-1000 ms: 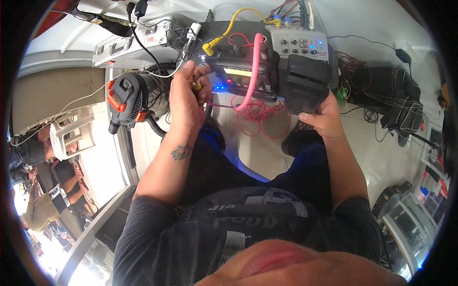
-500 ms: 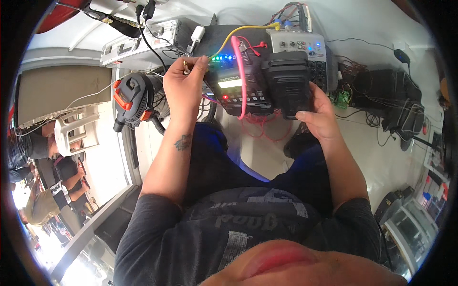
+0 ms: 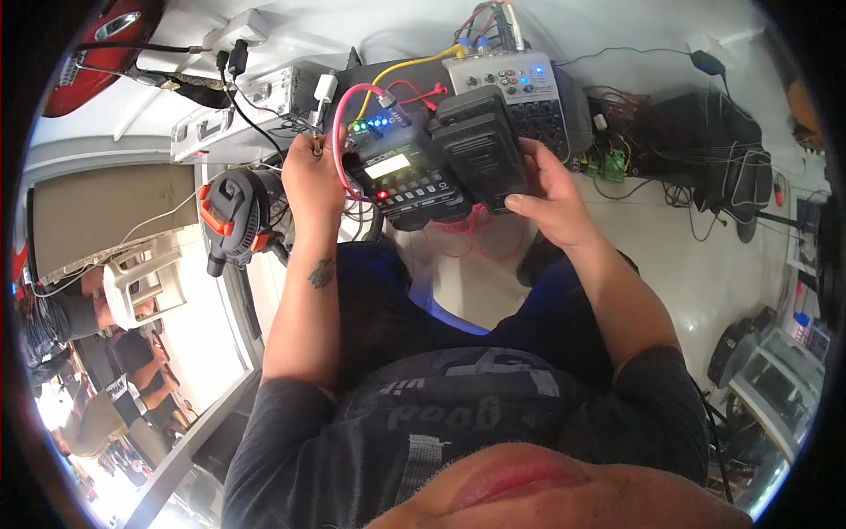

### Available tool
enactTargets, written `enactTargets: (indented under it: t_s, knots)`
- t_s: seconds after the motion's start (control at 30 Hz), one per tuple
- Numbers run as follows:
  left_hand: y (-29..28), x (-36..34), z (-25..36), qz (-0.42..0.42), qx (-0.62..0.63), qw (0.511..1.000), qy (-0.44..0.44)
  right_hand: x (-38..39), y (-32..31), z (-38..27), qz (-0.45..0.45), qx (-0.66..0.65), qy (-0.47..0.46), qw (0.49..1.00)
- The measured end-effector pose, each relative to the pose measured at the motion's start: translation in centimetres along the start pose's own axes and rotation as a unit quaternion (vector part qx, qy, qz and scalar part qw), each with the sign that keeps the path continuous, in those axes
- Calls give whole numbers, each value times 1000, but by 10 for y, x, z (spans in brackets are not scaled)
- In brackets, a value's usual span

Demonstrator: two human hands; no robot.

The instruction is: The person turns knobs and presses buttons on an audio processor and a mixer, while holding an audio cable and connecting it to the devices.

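Observation:
My left hand (image 3: pixel 312 181) is closed in a pinch round a jack plug (image 3: pixel 317 148), at the left side of a black multi-effects pedal (image 3: pixel 407 187). The pedal has a lit screen, a row of buttons and coloured lights. On its right is the black foot treadle (image 3: pixel 480 159), whose right edge my right hand (image 3: pixel 552 196) grips, thumb in front. A pink cable (image 3: pixel 339 141) runs from a metal plug (image 3: pixel 388 100) at the pedal's far edge and loops down its left side. Where this cable passes my left fingers, contact is unclear.
Beyond the pedal stands a small mixer (image 3: pixel 509 81) with cables, a yellow cable (image 3: pixel 410 63) among them. A silver case (image 3: pixel 233 115) and a black-and-orange vacuum cleaner (image 3: pixel 240 216) stand left. A green circuit board (image 3: pixel 608 166) and loose wires lie right. People sit far left.
The pink cable's loop has shifted from across the pedal's front to its left side. My left hand has lowered slightly with the plug. The whole view has shifted, and the pedal appears more tilted.

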State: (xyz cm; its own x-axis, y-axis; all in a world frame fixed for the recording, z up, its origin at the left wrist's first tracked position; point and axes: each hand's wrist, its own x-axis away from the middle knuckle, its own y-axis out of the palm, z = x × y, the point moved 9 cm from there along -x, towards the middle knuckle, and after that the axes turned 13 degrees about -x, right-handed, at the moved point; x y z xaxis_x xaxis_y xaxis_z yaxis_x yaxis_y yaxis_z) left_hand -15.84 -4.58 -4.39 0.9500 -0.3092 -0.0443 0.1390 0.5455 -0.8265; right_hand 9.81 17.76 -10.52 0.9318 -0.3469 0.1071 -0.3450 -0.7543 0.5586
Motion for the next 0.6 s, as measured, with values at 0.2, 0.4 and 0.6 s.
enactTargets:
  t_s: [0.2, 0.4, 0.6]
  knots:
    - [3, 1, -2, -44, 25, 997, -54, 2, 11, 21, 82, 68, 27, 994]
    - [-11, -36, 1, -32, -132, 986, 96, -4, 30, 54, 138, -42, 50, 988]
    - [-20, -112, -17, -40, -170, 981, 87, -55, 60, 69, 127, -150, 24, 980]
